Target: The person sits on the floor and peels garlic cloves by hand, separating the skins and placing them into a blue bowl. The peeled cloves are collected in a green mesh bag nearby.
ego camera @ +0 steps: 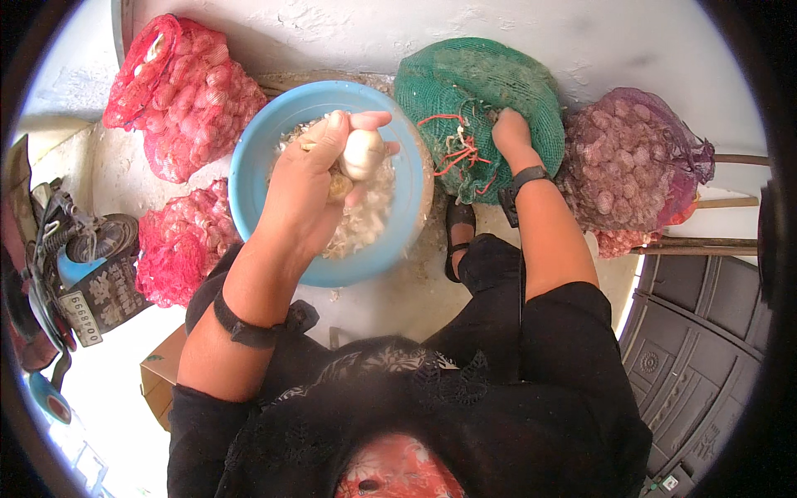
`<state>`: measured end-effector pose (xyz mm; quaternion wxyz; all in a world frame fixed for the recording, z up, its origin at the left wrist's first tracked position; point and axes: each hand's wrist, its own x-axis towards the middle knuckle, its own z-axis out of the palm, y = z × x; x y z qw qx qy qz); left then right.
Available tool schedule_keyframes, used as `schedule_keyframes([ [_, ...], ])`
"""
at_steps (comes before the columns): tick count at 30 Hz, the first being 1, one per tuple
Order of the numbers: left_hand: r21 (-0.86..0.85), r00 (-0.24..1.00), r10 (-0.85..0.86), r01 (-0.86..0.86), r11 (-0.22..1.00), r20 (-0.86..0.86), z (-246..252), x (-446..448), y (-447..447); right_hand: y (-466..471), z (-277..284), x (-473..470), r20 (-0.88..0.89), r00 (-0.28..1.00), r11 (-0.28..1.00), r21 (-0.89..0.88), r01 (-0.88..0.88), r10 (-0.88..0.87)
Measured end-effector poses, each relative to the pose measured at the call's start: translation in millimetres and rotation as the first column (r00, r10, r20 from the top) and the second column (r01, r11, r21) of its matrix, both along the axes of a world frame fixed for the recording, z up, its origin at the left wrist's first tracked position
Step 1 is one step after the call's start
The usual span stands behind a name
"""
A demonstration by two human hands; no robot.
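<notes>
My left hand [314, 168] is over a round blue plastic basin [327, 274], holding a pale garlic bulb [362, 153] and a smaller yellowish-brown piece [339, 187] below it. Loose white garlic skins [367, 218] lie in the basin. To the right, my right hand [513, 134] rests at a full green mesh sack [479, 68], its fingertips by a small brownish bit at the mesh. Whether the fingers grip that bit cannot be told. Red ties [457, 152] hang on the sack left of the hand.
Red net sacks of bulbs [193, 93] [187, 236] flank the basin's left side. A purple net sack [616, 162] leans right of the green one. A motorbike [93, 255] stands at far left, a cardboard box [163, 373] near my left elbow, a grey panelled door [691, 348] at right.
</notes>
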<state>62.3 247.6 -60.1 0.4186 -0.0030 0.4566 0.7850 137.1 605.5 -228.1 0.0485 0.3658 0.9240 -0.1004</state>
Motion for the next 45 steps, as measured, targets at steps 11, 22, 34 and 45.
schedule_keyframes([
  [11,0.021,0.995,-0.092,0.091,0.996,0.032,-4,7,2,13,-13,-29,-0.019,0.998,0.987,-0.149,-0.066,0.064],
  [22,-0.087,0.993,-0.059,0.068,0.994,0.104,-10,8,5,36,-37,-38,0.159,0.984,0.996,-0.002,0.084,-0.082],
  [34,-0.054,0.988,-0.101,0.108,0.993,0.113,-5,7,2,22,-1,-13,-0.063,0.984,0.979,-0.115,-0.171,0.165],
  [45,-0.024,0.993,-0.12,0.12,0.993,0.004,-8,7,2,-68,130,4,-0.338,0.941,0.77,-0.594,-0.233,0.024],
])
